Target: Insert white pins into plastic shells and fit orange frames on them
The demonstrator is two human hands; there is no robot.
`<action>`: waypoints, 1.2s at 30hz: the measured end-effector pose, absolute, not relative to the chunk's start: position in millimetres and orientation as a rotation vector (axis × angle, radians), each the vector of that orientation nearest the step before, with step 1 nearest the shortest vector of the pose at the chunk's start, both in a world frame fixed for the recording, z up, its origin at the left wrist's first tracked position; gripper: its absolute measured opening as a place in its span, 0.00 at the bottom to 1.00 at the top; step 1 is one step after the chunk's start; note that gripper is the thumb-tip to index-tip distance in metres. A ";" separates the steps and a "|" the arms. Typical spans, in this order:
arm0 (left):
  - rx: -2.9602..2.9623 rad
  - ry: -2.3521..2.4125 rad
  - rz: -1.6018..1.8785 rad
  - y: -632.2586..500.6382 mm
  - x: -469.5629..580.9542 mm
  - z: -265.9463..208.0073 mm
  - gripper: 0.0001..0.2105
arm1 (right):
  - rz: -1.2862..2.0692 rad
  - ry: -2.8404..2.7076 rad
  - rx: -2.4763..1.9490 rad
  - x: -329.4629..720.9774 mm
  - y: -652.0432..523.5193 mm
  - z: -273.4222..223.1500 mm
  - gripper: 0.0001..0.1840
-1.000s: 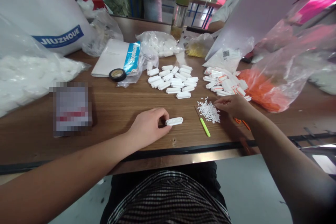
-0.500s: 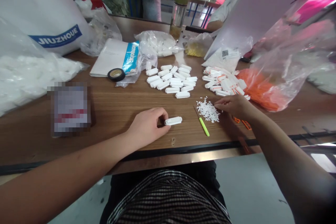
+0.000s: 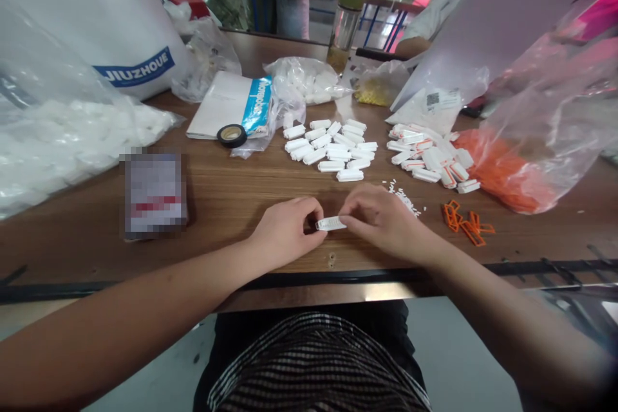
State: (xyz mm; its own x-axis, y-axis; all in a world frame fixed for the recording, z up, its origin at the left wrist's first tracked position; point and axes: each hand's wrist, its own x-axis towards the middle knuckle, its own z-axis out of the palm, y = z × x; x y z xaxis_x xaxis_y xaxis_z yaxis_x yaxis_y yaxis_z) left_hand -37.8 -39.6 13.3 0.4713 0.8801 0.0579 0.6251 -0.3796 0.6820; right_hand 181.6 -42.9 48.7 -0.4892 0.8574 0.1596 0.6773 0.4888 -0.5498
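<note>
My left hand (image 3: 287, 232) pinches the left end of a small white connector housing (image 3: 331, 224) with rows of holes, just above the table's near edge. At the housing's right end is my right hand (image 3: 386, 225), thumb and fingertips pressed together; whatever they hold is too small or hidden to make out. Behind that hand, part of a pile of tiny white pieces (image 3: 404, 199) shows. The yellow-green tool is hidden now. Farther back lie several white housings (image 3: 333, 153). Right of these is a heap of white housings with orange parts (image 3: 420, 156).
Orange frames (image 3: 463, 222) lie to the right, near a bag of orange parts (image 3: 506, 170). Black tape (image 3: 232, 136) rests on a booklet (image 3: 212, 109). A bag of white parts (image 3: 96, 135) stands left. Behind are a bottle (image 3: 344, 26) and a yellow-filled bag (image 3: 376, 91).
My right hand has moved left from the pile of tiny pieces to the housing's right end. My left hand still holds the housing. The view has shifted slightly.
</note>
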 end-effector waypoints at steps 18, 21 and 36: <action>2.141 1.236 0.565 -40.2 -37.3 12.5 0.06 | 0.322 -2.516 -1.104 168.1 -42.0 41.8 0.06; 2.144 1.248 0.578 -40.0 -37.4 11.9 0.06 | 0.271 -2.526 -1.102 170.0 -43.7 44.0 0.08; 2.150 1.251 0.534 -38.3 -38.2 12.3 0.06 | 0.301 -2.329 -1.277 200.8 -33.5 44.4 0.10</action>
